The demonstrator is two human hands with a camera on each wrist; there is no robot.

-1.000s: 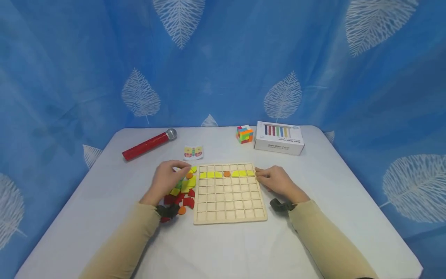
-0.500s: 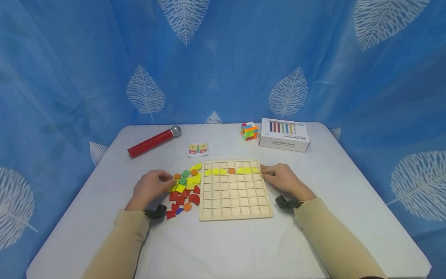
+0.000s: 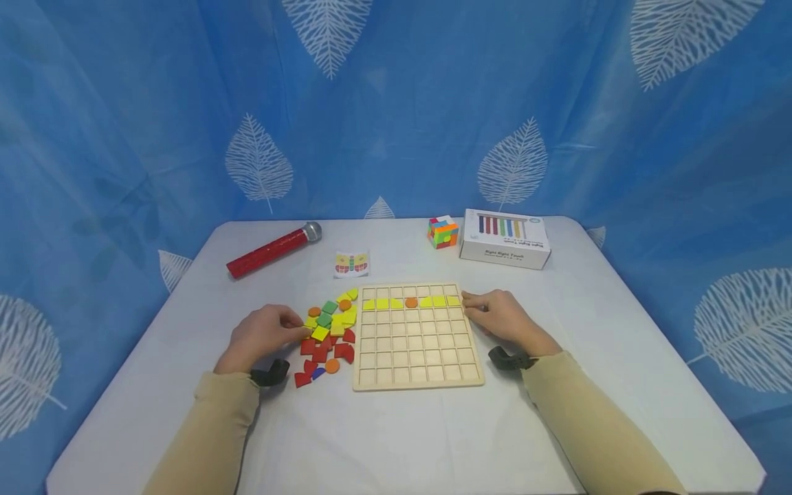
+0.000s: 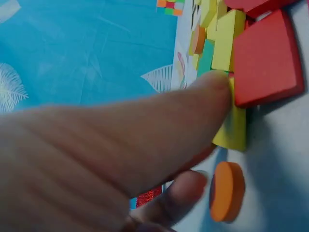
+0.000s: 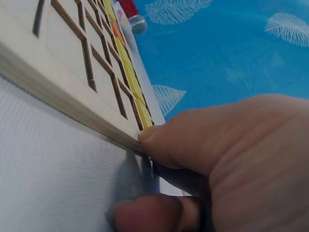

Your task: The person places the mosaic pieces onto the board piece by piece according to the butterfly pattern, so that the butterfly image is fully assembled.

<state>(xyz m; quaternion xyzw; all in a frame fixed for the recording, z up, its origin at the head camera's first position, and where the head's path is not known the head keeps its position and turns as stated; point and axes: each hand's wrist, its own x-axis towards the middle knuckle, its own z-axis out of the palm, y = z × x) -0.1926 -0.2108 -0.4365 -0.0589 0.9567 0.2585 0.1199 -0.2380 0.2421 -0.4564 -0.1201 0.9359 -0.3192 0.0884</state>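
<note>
My left hand [image 3: 262, 333] is at the left edge of a pile of coloured tiles. Its thumb and forefinger pinch a yellow tile [image 4: 234, 123]; the thumb hides part of it in the left wrist view. Close by are a red tile [image 4: 268, 60] and an orange disc [image 4: 229, 191]. My right hand [image 3: 501, 316] grips the right edge of a wooden grid board [image 3: 417, 388] near its far corner, the thumb on top. One row of the board holds yellow tiles [image 3: 438, 301] on both sides of an orange disc [image 3: 411, 302].
A picture card [image 3: 351, 264] lies behind the board. Farther back are a red microphone [image 3: 269, 253], a puzzle cube [image 3: 443, 233] and a white box [image 3: 504, 240]. Red tiles [image 3: 320, 353] and green tiles [image 3: 324, 320] lie left of the board.
My left hand has drawn back to the left, from the pile's far side to its left edge. My right hand stays on the board. The head view has shifted slightly.
</note>
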